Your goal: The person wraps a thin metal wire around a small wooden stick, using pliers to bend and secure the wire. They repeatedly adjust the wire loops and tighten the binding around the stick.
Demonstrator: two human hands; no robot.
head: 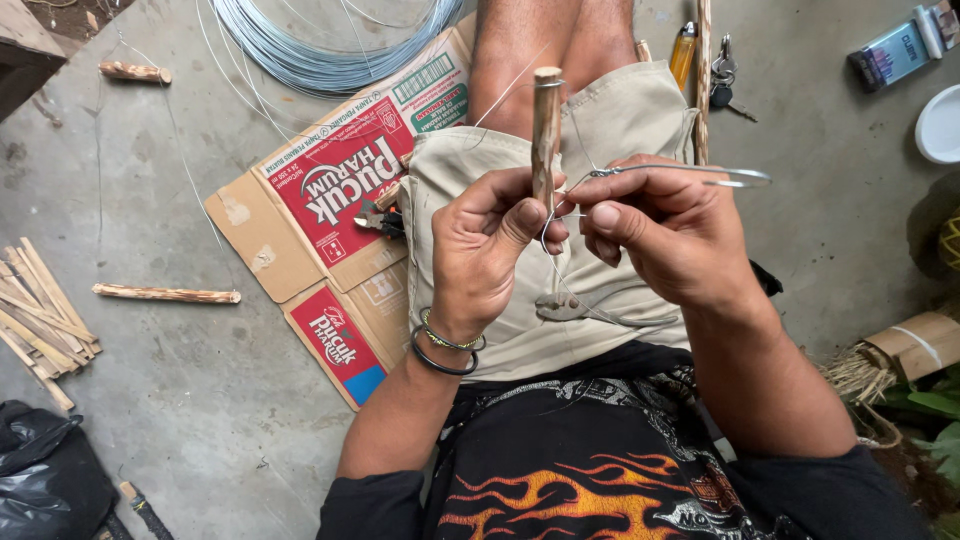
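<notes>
My left hand (487, 248) grips a short wooden stick (545, 125) upright over my lap, thumb pressed near its lower end. My right hand (668, 232) pinches thin grey wire (690, 174) against the stick; the wire forms a long loop sticking out to the right. More wire curls down over my beige shorts (620, 120) below the hands. A thin strand runs from the stick's top toward the upper left.
A flattened cardboard box (330, 200) lies under my left side with pliers (378, 218) on it. A wire coil (330, 40) sits ahead. Loose sticks (166, 293) and a stick pile (35, 310) lie left. A lighter (682, 52), keys (724, 72), a small box (890, 50) and a white bowl (940, 125) are at right.
</notes>
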